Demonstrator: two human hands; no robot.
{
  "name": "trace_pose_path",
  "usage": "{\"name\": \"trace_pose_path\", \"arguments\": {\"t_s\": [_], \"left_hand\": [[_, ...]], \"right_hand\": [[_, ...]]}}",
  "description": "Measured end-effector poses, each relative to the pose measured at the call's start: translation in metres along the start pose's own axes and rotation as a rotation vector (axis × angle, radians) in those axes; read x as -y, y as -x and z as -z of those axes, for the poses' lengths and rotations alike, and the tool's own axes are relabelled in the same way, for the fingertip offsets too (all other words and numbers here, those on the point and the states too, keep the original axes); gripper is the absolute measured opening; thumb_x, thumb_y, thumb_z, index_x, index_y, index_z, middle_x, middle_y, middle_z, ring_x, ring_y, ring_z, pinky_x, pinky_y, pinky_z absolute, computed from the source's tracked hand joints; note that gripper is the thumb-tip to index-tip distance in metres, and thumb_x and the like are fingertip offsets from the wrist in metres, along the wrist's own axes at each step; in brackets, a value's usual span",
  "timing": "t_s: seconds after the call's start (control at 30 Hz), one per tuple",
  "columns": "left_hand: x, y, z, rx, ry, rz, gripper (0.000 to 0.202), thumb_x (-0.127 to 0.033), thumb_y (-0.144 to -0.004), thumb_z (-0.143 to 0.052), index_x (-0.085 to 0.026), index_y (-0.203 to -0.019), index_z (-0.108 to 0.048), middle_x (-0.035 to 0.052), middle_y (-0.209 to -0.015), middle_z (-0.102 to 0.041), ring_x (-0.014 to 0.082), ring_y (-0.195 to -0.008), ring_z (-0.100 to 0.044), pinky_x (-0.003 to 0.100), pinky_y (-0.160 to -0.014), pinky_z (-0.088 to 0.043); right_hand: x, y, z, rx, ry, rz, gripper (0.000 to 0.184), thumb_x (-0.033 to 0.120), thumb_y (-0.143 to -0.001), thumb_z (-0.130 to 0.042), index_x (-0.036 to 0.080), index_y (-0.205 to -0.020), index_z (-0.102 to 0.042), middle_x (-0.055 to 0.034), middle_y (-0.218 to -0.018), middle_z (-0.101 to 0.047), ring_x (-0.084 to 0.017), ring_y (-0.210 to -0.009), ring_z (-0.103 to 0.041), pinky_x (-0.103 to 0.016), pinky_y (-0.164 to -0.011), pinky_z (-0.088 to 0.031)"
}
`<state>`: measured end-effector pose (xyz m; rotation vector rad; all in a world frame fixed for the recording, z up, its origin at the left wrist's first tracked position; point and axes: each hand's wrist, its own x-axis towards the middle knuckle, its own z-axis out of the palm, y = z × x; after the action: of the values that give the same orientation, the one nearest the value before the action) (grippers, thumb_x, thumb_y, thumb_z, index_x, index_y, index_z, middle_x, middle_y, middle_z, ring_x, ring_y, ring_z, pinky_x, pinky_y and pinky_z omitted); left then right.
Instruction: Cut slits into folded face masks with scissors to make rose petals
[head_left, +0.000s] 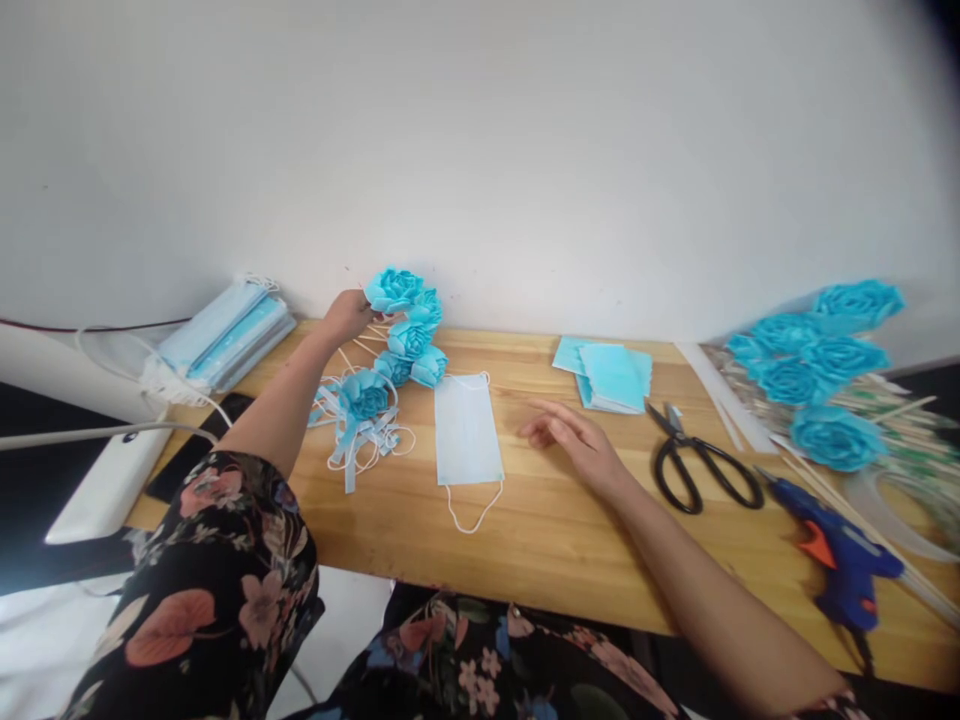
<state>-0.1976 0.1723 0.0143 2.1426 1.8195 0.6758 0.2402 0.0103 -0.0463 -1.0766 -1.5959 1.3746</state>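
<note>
My left hand (351,315) is closed at the back left, at the base of a blue artificial flower (395,290) whose petals partly hide the fingertips. Several similar blue flowers (410,339) on thin sticks lie just below it. Nearer to me, another blue flower (364,394) rests among cut strips and ear loops (352,445). A pale blue face mask (469,430) lies flat in the middle, its loops at top and bottom. To its right my right hand (574,440) is held low at the table, fingers stretched and holding nothing.
Folded blue sheets (615,375) lie behind my right hand. Black-handled scissors (686,455) and a blue glue gun (832,550) are on the right, near more blue flowers (817,350). Stacked masks (225,330), a white power strip (112,480) and cables occupy the left.
</note>
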Motion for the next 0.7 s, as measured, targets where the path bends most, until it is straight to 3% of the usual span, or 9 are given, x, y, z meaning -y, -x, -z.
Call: {"name": "trace_pose_path", "arguments": {"t_s": [0.2,0.5,0.6,0.7], "left_hand": [[-0.007,0.002,-0.005,-0.043,-0.155,-0.003,0.031,-0.029,-0.074,-0.049,-0.014,-0.078,-0.075,0.0108,-0.086,-0.08,0.0281,-0.086,-0.072,0.031,-0.078,-0.052],[-0.005,0.01,-0.011,-0.064,-0.119,-0.062,0.026,-0.036,-0.078,-0.056,-0.016,-0.073,-0.071,0.0105,-0.082,-0.078,0.0297,-0.088,-0.069,0.03,-0.073,-0.046],[-0.006,0.014,-0.008,-0.079,-0.124,-0.088,0.028,-0.036,-0.08,-0.057,-0.015,-0.086,-0.076,0.0126,-0.095,-0.08,0.0299,-0.094,-0.07,0.032,-0.08,-0.049],[-0.011,0.022,0.0,-0.126,-0.108,-0.101,0.041,-0.032,-0.081,-0.058,-0.015,-0.113,-0.077,0.0133,-0.118,-0.078,0.0286,-0.103,-0.069,0.034,-0.091,-0.05]], "right_hand": [[0.001,0.001,0.001,0.029,0.016,0.018,0.066,0.07,-0.094,-0.058,0.017,-0.133,-0.067,-0.0094,-0.095,-0.08,-0.019,-0.082,-0.074,-0.035,-0.081,-0.061],[-0.002,0.001,0.001,0.014,0.02,0.01,0.06,0.067,-0.095,-0.06,0.02,-0.131,-0.07,-0.0087,-0.093,-0.081,-0.02,-0.082,-0.075,-0.036,-0.08,-0.061],[-0.001,0.001,0.001,0.01,0.02,0.015,0.06,0.067,-0.094,-0.06,0.02,-0.13,-0.071,-0.0082,-0.092,-0.081,-0.02,-0.082,-0.075,-0.036,-0.08,-0.061],[0.001,0.002,0.001,-0.011,0.012,0.024,0.058,0.066,-0.094,-0.061,0.02,-0.128,-0.072,-0.0075,-0.091,-0.081,-0.02,-0.079,-0.075,-0.035,-0.081,-0.061]]}}
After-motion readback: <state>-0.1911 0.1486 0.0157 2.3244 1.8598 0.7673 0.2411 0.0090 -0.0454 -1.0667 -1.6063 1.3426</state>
